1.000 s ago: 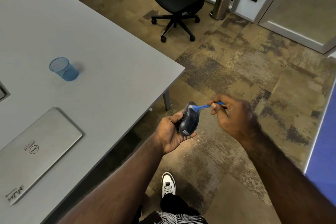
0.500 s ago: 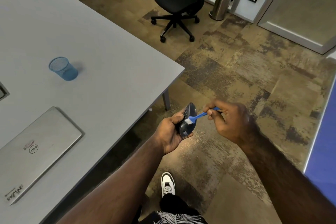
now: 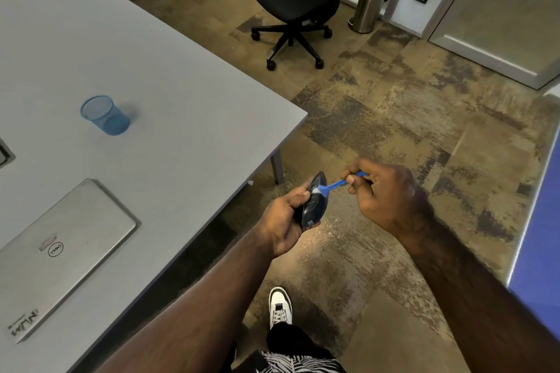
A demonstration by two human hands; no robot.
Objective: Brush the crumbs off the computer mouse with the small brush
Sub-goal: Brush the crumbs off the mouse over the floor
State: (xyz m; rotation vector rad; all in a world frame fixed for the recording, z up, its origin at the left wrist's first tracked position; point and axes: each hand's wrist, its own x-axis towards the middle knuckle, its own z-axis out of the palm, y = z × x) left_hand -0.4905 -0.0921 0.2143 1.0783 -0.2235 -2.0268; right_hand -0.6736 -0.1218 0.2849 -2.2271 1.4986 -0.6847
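My left hand (image 3: 283,218) grips a black computer mouse (image 3: 315,204), held on edge above the floor just off the table's corner. A small blue brush (image 3: 335,185) is pinched in my right hand (image 3: 385,194). Its pale bristles touch the upper half of the mouse. Pale crumbs (image 3: 327,228) speckle the carpet right below the mouse. My fingers hide the brush handle's far end and the mouse's left side.
A grey table (image 3: 181,118) fills the left, with a closed silver laptop (image 3: 57,251) and a blue mesh cup (image 3: 106,115) on it. A black office chair (image 3: 294,0) and a steel bin (image 3: 369,4) stand at the back. My white shoe (image 3: 280,306) is below.
The brush swept down the mouse from its top end to the middle, then back up to the upper part. The mouse tilted slightly in my left hand.
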